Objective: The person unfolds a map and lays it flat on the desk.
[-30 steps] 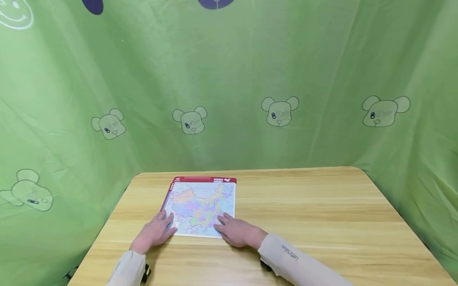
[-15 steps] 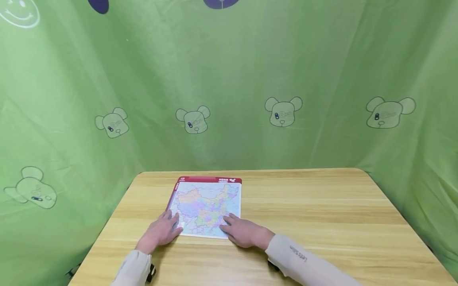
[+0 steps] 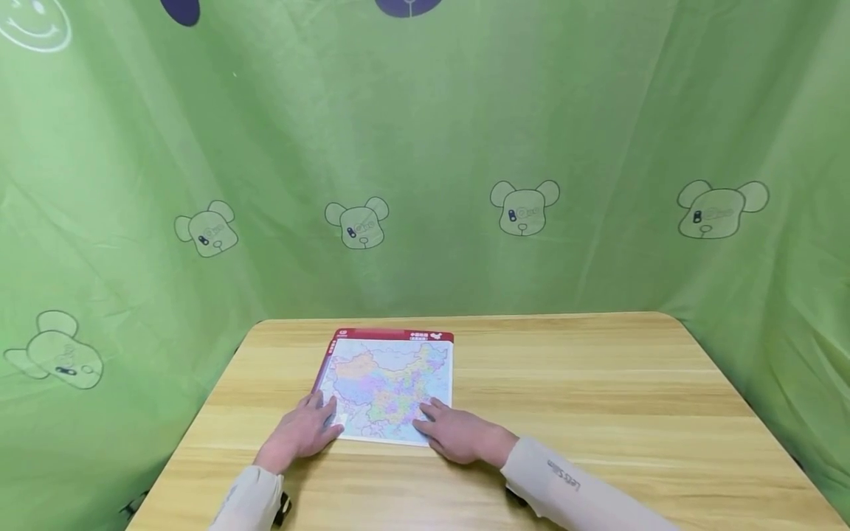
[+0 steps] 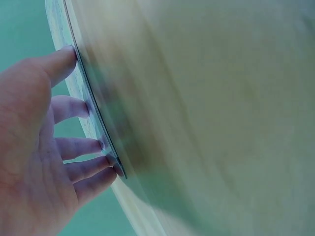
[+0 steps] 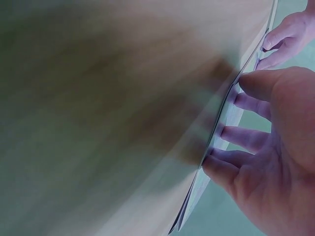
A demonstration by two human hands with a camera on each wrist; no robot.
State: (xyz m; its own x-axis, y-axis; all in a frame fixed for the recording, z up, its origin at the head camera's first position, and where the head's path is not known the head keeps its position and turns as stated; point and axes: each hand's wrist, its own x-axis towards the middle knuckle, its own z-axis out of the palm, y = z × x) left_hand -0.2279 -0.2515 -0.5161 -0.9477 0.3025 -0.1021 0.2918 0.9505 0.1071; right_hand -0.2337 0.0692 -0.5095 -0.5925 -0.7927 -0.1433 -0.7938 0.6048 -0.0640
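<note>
A flat map sheet [image 3: 372, 383] of China with a red top border lies on the wooden table, its provinces in pastel colours. My left hand [image 3: 304, 431] rests on its lower left corner with fingers spread. On the lower right part, my right hand [image 3: 461, 434] lies with its fingertips on the surface. In the left wrist view the fingers [image 4: 81, 147] and thumb touch the thin map near its edge. The right wrist view has the fingers [image 5: 246, 139] on the map likewise, and thin layers stand slightly apart at one corner. The map parts under both hands are hidden.
The wooden table [image 3: 598, 383] stretches right of the map, with rounded far corners. Green curtains [image 3: 425, 133] printed with bear heads hang behind it and at both sides. A black strap [image 3: 282, 509] shows at the left wrist.
The map has slid slightly to the right on the table, together with both hands. The fingers keep about the same pose. The head view has shifted a little.
</note>
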